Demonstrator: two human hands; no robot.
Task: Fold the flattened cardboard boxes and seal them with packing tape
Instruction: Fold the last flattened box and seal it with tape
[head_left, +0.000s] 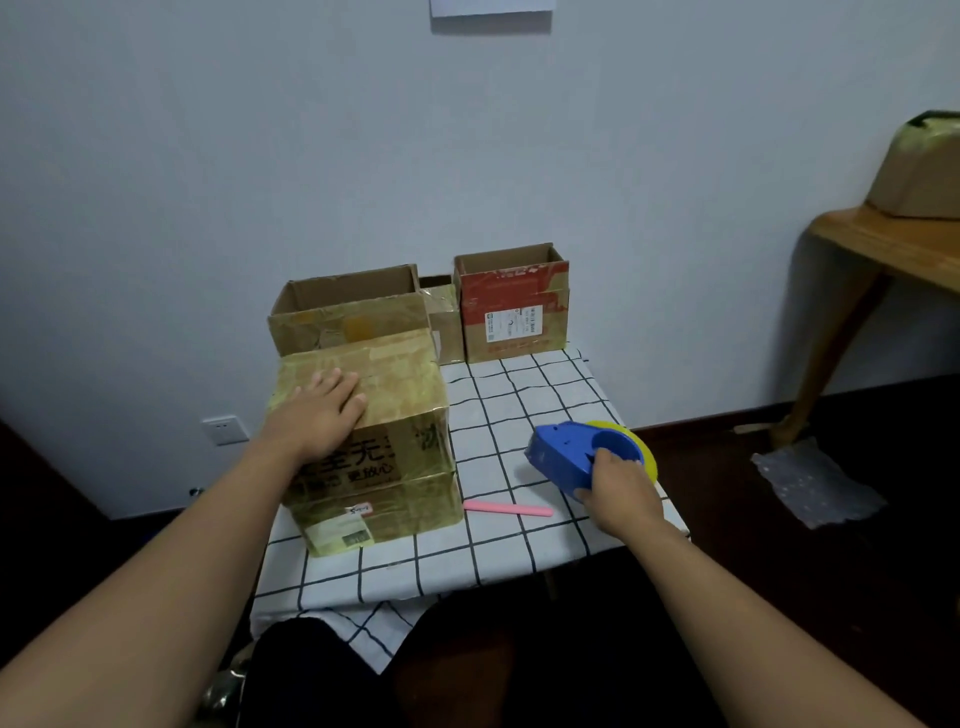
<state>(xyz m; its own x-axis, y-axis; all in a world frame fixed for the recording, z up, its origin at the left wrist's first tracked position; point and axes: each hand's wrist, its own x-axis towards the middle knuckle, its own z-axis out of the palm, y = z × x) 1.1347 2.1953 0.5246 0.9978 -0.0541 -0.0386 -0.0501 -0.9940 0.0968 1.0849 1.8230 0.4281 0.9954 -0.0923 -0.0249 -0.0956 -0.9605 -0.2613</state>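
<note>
A closed, tape-covered cardboard box (395, 467) stands on the left of the small table with a checked cloth (519, 410). My left hand (324, 410) lies flat on the box's top, fingers straight. My right hand (618, 493) grips the rear of a blue tape dispenser (563, 457) with a yellow tape roll (641, 444), which rests on the cloth at the table's right edge. A pink strip-like tool (506, 509) lies on the cloth between the box and the dispenser.
Behind the closed box stand an open brown box (343, 312), a small box (444, 322) and an open red-printed box (514, 312) against the wall. At right, a wooden table (883, 249) holds another box (919, 171). Bubble wrap (815, 483) lies on the dark floor.
</note>
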